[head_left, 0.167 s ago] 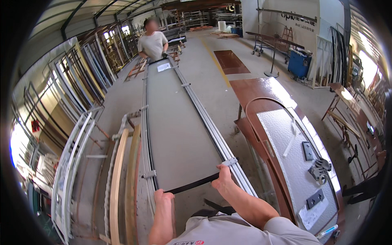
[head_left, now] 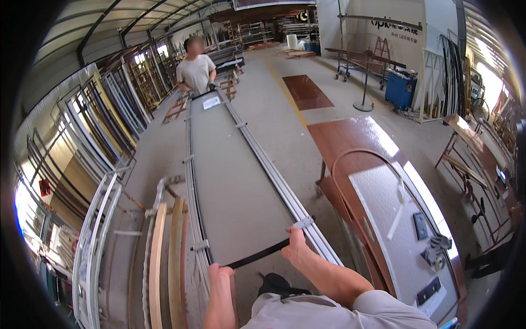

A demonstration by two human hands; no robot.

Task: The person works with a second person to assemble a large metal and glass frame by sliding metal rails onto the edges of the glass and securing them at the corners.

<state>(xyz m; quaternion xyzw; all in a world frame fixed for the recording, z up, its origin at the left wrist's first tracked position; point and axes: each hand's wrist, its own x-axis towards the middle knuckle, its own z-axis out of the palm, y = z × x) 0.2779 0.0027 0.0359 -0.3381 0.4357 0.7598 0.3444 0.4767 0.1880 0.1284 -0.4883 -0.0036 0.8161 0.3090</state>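
A long grey glass panel [head_left: 235, 181] with a black strip along its edges stretches away from me. Silver metal profiles [head_left: 274, 183] run along its two long sides, with small clamp-like brackets [head_left: 303, 222] fixed across them. My left hand [head_left: 221, 277] is closed on the near left corner, and my right hand [head_left: 294, 244] is closed on the near right corner, close to a bracket. Fingers under the edge are hidden. At the far end another person [head_left: 195, 68] stands with a dark-gloved hand at the panel, near a white paper label [head_left: 211, 102].
To the right, a brown-topped table [head_left: 356, 137] bears a white textured sheet [head_left: 378, 203], black plates [head_left: 420, 226] and grey gloves [head_left: 438, 249]. Wooden beams [head_left: 158, 263] and pale metal frames [head_left: 93, 236] stand to the left. A blue bin [head_left: 400, 88] is farther back.
My view has tilted up slightly, so the scene sits lower in the picture. Both hands keep their grip on the panel's near corners.
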